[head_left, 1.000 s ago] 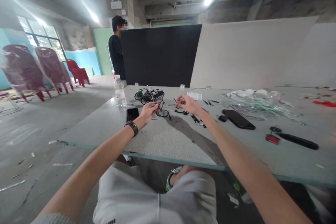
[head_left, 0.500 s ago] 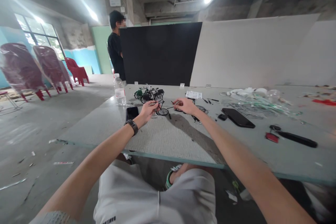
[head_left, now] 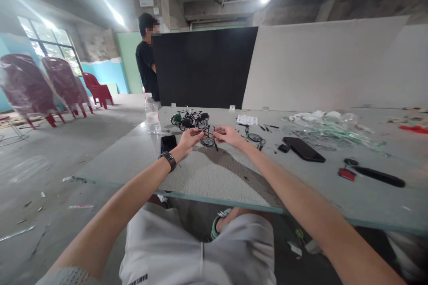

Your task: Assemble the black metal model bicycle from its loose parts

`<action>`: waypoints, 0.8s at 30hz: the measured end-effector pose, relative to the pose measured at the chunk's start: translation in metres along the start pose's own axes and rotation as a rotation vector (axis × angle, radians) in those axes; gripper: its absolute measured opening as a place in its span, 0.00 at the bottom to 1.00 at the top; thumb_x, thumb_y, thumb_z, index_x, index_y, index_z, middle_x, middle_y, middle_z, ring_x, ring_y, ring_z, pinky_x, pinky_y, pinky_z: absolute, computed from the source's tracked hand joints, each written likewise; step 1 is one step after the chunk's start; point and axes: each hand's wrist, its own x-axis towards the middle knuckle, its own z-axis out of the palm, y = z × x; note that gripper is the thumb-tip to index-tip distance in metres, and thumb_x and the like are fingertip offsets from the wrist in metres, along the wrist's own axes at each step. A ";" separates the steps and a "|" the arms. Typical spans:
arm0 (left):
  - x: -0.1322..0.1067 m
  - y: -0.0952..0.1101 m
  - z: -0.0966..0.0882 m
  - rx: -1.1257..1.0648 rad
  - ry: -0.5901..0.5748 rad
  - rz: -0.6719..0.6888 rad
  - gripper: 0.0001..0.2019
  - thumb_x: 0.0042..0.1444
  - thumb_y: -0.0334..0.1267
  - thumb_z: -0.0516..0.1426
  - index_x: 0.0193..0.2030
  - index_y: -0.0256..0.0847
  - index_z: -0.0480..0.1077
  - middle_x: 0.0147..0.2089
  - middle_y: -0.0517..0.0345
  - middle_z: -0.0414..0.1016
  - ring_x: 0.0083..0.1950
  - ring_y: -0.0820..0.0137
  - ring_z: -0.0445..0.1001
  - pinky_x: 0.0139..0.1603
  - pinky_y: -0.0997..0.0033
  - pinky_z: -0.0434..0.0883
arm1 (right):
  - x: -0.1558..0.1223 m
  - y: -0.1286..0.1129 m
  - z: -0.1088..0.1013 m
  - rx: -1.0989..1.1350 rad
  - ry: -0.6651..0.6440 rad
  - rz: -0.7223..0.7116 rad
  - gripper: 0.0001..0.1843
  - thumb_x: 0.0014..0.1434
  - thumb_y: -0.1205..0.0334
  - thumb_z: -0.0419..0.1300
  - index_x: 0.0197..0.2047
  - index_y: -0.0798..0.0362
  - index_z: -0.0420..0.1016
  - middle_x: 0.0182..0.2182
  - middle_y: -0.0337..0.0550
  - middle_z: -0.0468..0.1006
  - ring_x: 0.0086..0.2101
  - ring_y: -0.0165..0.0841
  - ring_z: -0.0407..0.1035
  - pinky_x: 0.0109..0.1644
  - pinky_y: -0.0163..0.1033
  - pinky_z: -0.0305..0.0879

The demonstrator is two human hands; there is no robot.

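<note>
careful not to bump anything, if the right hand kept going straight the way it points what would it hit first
Most likely the small black model bicycle frame, which sits just past the fingertips of the right hand, or may already be touching them. The left hand lies beyond it. Depth is hard to judge from this view.

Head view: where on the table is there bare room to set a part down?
Bare table runs between the near edge and the left hand and right hand; another patch lies left of the black phone. It is crowded around the model bicycles and the small black parts beyond them.
</note>
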 end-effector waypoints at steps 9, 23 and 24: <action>0.000 -0.002 0.001 -0.034 0.029 0.020 0.18 0.46 0.31 0.73 0.35 0.36 0.69 0.38 0.55 0.80 0.40 0.71 0.80 0.58 0.60 0.73 | 0.000 0.001 0.017 -0.021 0.015 -0.012 0.15 0.64 0.49 0.67 0.44 0.52 0.74 0.36 0.49 0.83 0.32 0.35 0.75 0.37 0.40 0.73; -0.003 0.003 0.006 -0.080 0.013 0.012 0.14 0.50 0.29 0.72 0.36 0.35 0.70 0.39 0.53 0.81 0.40 0.71 0.81 0.59 0.60 0.73 | -0.001 -0.001 0.029 -0.011 0.130 0.008 0.18 0.63 0.51 0.68 0.42 0.49 0.64 0.31 0.44 0.82 0.25 0.30 0.70 0.30 0.37 0.68; -0.003 0.004 0.007 -0.084 0.016 0.005 0.13 0.50 0.29 0.71 0.35 0.35 0.70 0.38 0.53 0.81 0.39 0.71 0.81 0.58 0.60 0.74 | -0.002 -0.001 0.029 -0.021 0.135 0.005 0.17 0.64 0.52 0.68 0.42 0.50 0.64 0.31 0.44 0.82 0.25 0.30 0.71 0.30 0.36 0.68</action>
